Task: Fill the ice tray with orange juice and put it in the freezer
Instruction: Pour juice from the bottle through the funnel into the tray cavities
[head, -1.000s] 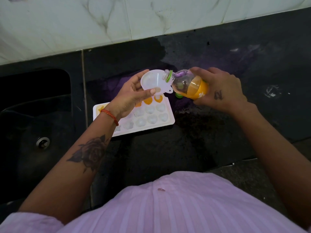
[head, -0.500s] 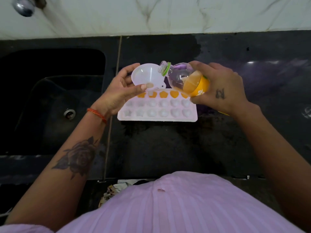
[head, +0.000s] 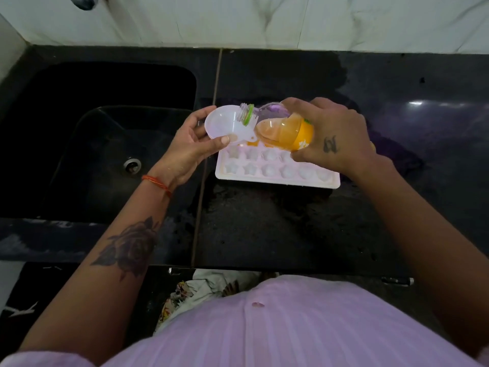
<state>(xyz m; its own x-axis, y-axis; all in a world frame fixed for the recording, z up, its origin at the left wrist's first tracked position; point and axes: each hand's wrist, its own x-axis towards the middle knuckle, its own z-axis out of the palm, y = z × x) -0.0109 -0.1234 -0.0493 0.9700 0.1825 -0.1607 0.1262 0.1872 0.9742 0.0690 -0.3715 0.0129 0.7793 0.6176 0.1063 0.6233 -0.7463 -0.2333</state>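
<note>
A white ice tray [head: 277, 178] lies on the black counter; its far row holds orange juice, the nearer rows look empty. My left hand [head: 190, 144] holds a small white funnel [head: 225, 123] over the tray's far left corner, thumb and fingers pinching its rim. My right hand [head: 336, 139] grips an open juice bottle [head: 285, 131], tipped nearly level with its mouth over the funnel. The bottle is partly full of orange juice.
A deep black sink [head: 105, 139] with a round drain [head: 132, 165] lies left of the tray. A tap [head: 83, 1] shows at the top left against the white marble wall. The dark counter [head: 264, 229] has a front edge just before my body.
The view has shifted, so the tray, funnel and bottle sit further right of the sink. The bottle is tipped a little more towards the funnel. Both hands keep their hold.
</note>
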